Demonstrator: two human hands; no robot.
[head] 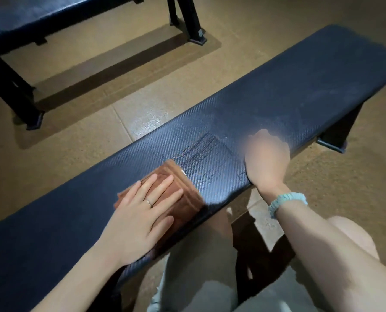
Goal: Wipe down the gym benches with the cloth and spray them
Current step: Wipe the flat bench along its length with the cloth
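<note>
A long black gym bench (288, 86) with a woven-pattern pad runs diagonally from lower left to upper right. A folded brown cloth (187, 199) lies on its near middle. My left hand (140, 212) presses flat on the cloth with straight fingers. My right hand (266, 158) rests on the pad to the right of the cloth; it is blurred, and its fingers point away from me. Wet streaks (201, 149) show on the pad between the hands. No spray bottle is in view.
A second black bench (30, 21) stands at the upper left on black metal legs (194, 23). The brown rubber floor (97, 109) lies between the two benches. My knees (349, 235) are under the near edge.
</note>
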